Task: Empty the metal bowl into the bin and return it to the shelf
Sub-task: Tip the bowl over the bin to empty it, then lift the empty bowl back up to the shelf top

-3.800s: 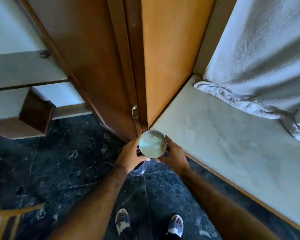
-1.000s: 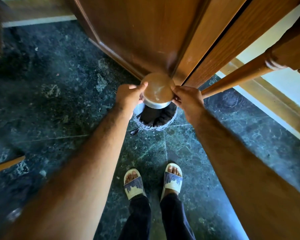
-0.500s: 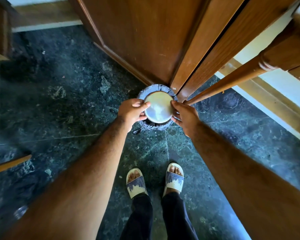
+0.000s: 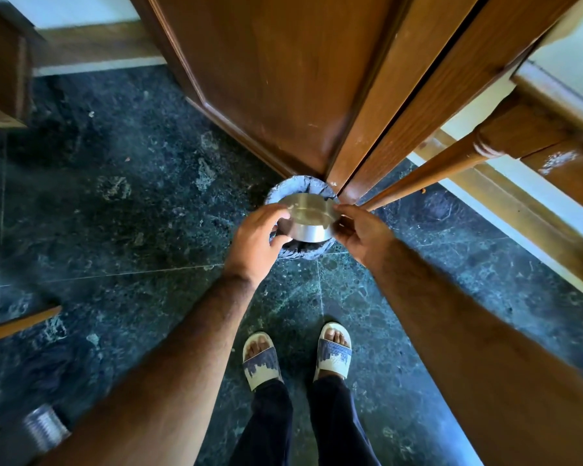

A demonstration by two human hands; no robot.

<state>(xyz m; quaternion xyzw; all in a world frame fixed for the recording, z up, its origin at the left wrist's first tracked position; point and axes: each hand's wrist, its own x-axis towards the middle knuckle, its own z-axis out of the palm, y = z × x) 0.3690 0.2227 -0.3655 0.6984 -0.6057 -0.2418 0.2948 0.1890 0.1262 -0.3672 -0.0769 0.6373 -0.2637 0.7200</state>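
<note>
1. I'm holding the metal bowl (image 4: 306, 219) between both hands, left hand (image 4: 261, 237) and right hand (image 4: 362, 232) clamped on opposite sides of its rim, directly over the bin (image 4: 295, 190) on the dark floor (image 4: 132, 203) by the wooden door (image 4: 266, 79).
2. I'm tipping it away from me, base and side wall facing up.
3. Whether anything is falling out, I can't tell; the opening is hidden.
4. I'm judging the emptying as underway; the return to the shelf is not yet done.

- The metal bowl (image 4: 307, 220), shown flat from above half a second ago, is now tipped, its side wall exposed.
- It is held lower over the bin (image 4: 285, 191).
</note>
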